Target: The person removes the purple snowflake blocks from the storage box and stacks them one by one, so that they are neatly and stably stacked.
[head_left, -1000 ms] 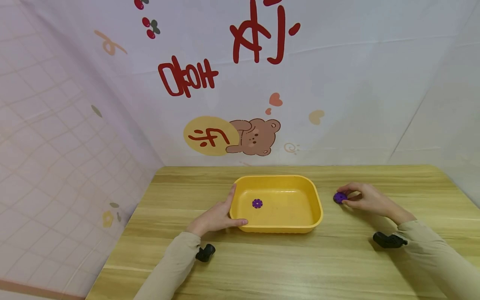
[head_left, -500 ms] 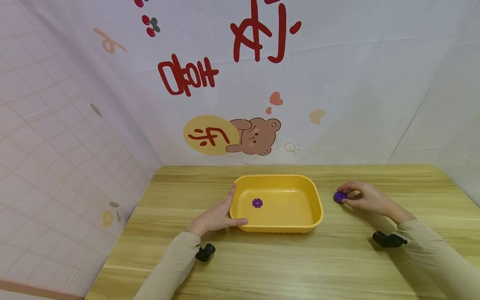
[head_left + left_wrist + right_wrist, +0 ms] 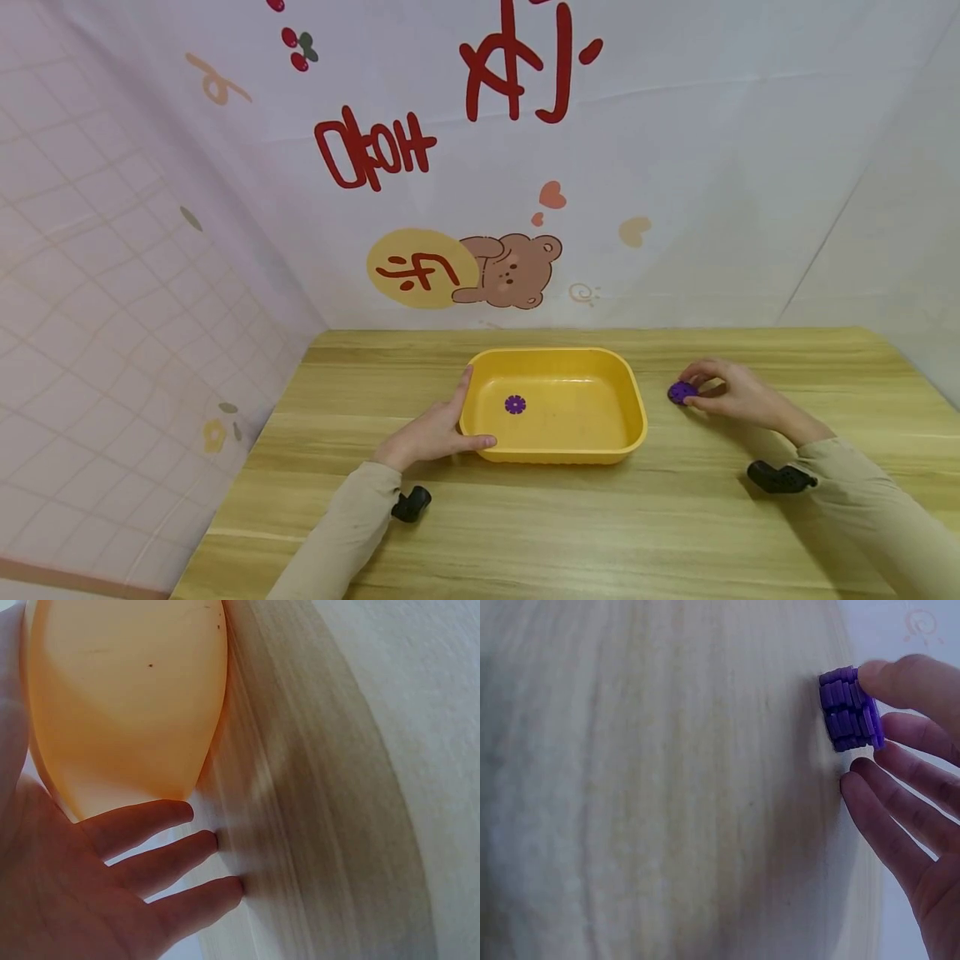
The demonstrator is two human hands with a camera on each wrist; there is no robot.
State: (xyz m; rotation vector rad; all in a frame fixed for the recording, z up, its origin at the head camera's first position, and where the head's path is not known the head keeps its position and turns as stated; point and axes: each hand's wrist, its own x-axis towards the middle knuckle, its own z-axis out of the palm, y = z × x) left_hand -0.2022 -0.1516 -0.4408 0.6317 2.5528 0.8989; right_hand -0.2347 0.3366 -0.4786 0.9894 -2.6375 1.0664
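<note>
My left hand spreads along the left end of a yellow plastic tray, its thumb lying on the front rim. In the left wrist view, straight fingers reach past the tray's side toward the tabletop. One purple notched snowflake disc lies flat inside the tray, left of its middle. To the right of the tray, my right hand pinches a short stack of purple snowflake discs at the table surface. Its top disc, lighter in the right wrist view, lies between thumb and fingers.
A wood-grain table carries everything. Behind it hangs a white printed cloth with a bear and red lettering; another patterned sheet closes the left side. Black wrist devices sit at both cuffs.
The view has tipped down very slightly. The right hand stays at the purple stack with barely any shift, and the left hand and tray keep their places.
</note>
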